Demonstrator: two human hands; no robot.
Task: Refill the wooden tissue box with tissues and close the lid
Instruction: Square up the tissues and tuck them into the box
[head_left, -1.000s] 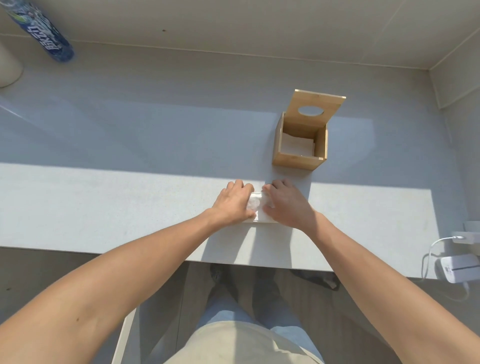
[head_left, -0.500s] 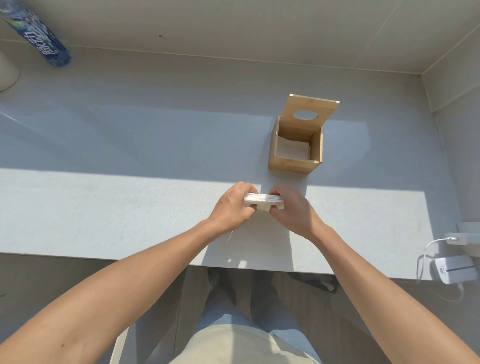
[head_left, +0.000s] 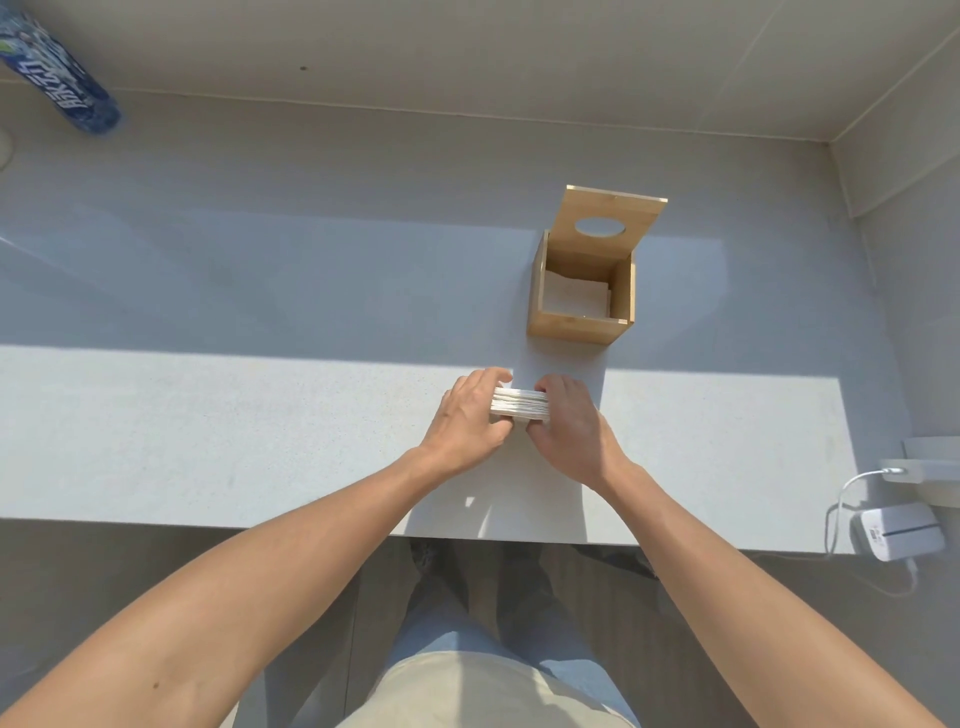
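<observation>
A white stack of folded tissues (head_left: 519, 404) is pinched between my left hand (head_left: 467, 415) and my right hand (head_left: 569, 423), held a little above the grey table. Its edge faces me. Beyond it stands the wooden tissue box (head_left: 579, 325), open at the top, with some white tissue lying on its floor. Its hinged lid (head_left: 623, 215) with an oval hole stands tilted back at the far side. The stack is well short of the box, apart from it.
A blue bottle (head_left: 62, 85) lies at the far left corner. A white device with a cable (head_left: 898, 530) sits at the table's (head_left: 208, 415) right front edge, next to a white tray-like object (head_left: 935, 467). Walls close the far side and the right.
My two hands have lifted the tissue stack off the table and squared it between them. The box and its lid have not moved.
</observation>
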